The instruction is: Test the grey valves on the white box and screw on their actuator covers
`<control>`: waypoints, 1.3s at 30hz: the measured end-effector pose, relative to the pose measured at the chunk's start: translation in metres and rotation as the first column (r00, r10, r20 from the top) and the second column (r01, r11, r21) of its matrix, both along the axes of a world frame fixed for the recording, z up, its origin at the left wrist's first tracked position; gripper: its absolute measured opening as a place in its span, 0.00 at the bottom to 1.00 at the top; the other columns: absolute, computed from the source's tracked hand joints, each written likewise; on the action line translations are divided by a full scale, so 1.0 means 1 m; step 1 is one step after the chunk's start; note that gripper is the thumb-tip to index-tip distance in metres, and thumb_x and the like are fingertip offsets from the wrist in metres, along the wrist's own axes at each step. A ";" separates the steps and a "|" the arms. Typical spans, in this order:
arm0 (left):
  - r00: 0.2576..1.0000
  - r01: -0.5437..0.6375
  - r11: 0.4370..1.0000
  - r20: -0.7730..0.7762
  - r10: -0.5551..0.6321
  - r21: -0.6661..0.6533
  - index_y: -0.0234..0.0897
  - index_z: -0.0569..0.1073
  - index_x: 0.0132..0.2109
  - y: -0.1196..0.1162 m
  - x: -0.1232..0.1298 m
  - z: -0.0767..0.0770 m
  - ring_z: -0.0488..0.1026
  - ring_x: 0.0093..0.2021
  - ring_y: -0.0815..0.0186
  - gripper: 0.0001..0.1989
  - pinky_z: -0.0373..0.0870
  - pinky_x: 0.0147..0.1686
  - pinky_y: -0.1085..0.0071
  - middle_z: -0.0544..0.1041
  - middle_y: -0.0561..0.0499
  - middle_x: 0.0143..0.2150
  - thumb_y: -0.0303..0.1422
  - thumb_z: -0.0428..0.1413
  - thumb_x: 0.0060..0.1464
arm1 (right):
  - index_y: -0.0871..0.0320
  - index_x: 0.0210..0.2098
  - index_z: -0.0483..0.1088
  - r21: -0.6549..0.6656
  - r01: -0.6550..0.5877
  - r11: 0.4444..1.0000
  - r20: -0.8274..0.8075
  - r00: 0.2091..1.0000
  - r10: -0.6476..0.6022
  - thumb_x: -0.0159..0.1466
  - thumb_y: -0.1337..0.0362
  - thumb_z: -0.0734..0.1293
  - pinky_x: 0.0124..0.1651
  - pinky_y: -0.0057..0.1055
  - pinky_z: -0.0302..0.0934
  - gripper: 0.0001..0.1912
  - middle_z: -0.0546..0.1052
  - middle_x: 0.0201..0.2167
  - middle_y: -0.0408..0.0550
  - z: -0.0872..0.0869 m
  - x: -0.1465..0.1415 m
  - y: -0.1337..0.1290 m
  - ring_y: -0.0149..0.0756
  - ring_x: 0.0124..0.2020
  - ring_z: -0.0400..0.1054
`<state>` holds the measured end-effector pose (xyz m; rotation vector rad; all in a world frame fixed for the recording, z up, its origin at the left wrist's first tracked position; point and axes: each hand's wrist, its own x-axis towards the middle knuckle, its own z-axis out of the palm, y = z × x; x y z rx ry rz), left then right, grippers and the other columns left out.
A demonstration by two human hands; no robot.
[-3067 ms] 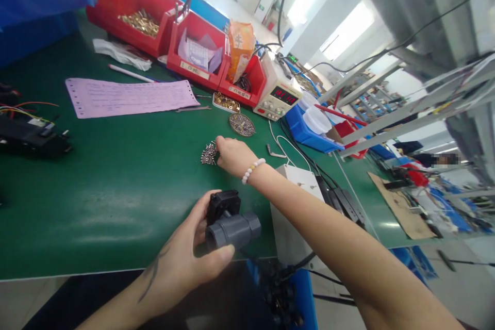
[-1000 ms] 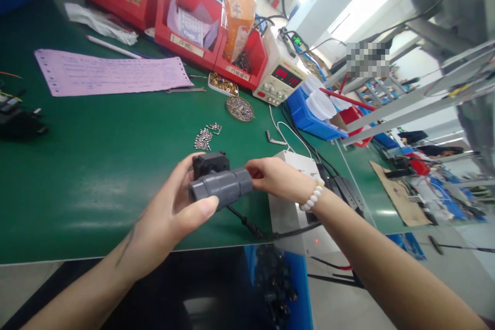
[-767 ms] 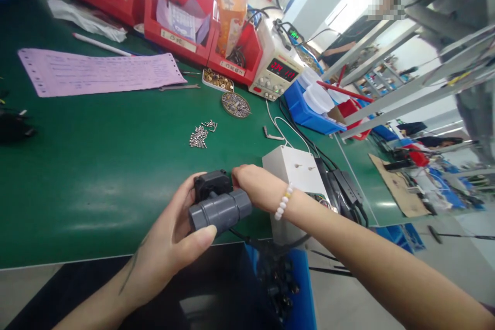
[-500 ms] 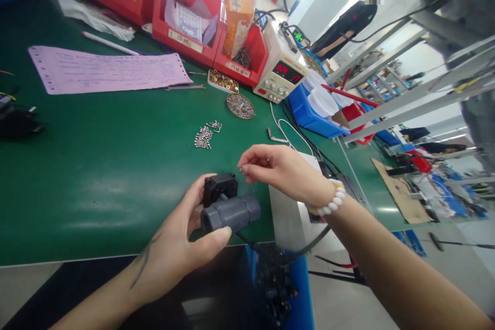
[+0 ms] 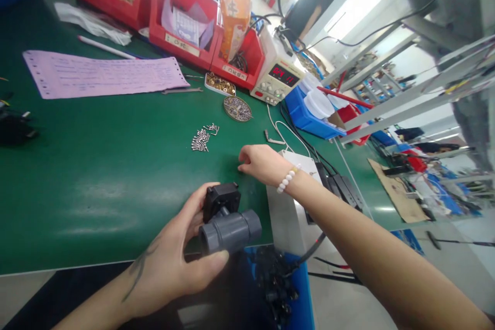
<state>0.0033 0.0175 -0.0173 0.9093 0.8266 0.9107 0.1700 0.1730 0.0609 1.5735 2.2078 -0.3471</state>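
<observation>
My left hand (image 5: 181,260) grips a grey plastic valve (image 5: 230,230) with a black square block (image 5: 221,198) on top, held over the near edge of the green table (image 5: 96,165). My right hand (image 5: 262,163) rests knuckles-up on the mat just beyond the valve, fingers curled down. Whether it holds anything is hidden. A small pile of loose silver screws (image 5: 201,138) lies farther out on the mat, apart from both hands.
A white box (image 5: 288,211) with cables sits right of my hands. Red bins (image 5: 185,15), a pink sheet (image 5: 100,75), a power supply (image 5: 276,80), a round screw dish (image 5: 237,109) and blue trays (image 5: 309,116) line the back. A person stands far behind.
My right hand left the screw pile, came to the valve's black block, then lifted off and dropped onto the mat beyond it. The left hand kept its hold on the valve.
</observation>
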 end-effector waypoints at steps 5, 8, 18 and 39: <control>1.000 -0.015 1.000 -0.015 0.015 0.017 0.42 0.56 0.69 0.002 0.001 0.001 0.73 0.63 0.49 0.41 0.75 0.55 0.65 0.74 0.41 0.64 0.45 0.62 0.54 | 0.63 0.44 0.76 0.068 0.010 0.998 0.201 0.979 -0.023 0.72 0.67 0.69 0.57 0.45 0.69 0.04 0.79 0.45 0.50 0.010 0.007 0.017 0.42 0.51 0.74; 1.000 -0.005 1.000 -0.021 0.005 0.013 0.42 0.55 0.70 0.002 0.001 0.001 0.72 0.64 0.49 0.41 0.74 0.58 0.64 0.73 0.40 0.65 0.44 0.62 0.53 | 0.62 0.46 0.75 0.062 0.017 0.998 0.265 0.964 -0.033 0.72 0.64 0.70 0.56 0.45 0.70 0.07 0.78 0.48 0.51 0.012 0.012 0.029 0.43 0.51 0.74; 1.000 -0.021 1.000 -0.023 0.021 -0.015 0.42 0.54 0.70 0.004 0.003 0.001 0.71 0.66 0.52 0.41 0.72 0.59 0.67 0.71 0.43 0.67 0.41 0.61 0.54 | 0.63 0.46 0.76 0.032 0.025 0.999 0.066 0.997 -0.027 0.70 0.66 0.72 0.55 0.45 0.71 0.07 0.78 0.48 0.52 -0.018 -0.006 0.033 0.44 0.51 0.74; 1.000 0.018 0.998 -0.009 -0.019 -0.065 0.41 0.60 0.64 0.013 0.000 0.022 0.77 0.57 0.53 0.33 0.74 0.55 0.65 0.73 0.43 0.64 0.39 0.60 0.53 | 0.61 0.37 0.74 0.109 -0.437 0.893 -0.639 0.657 0.399 0.69 0.78 0.68 0.43 0.25 0.65 0.08 0.80 0.36 0.45 0.021 0.016 -0.054 0.33 0.38 0.74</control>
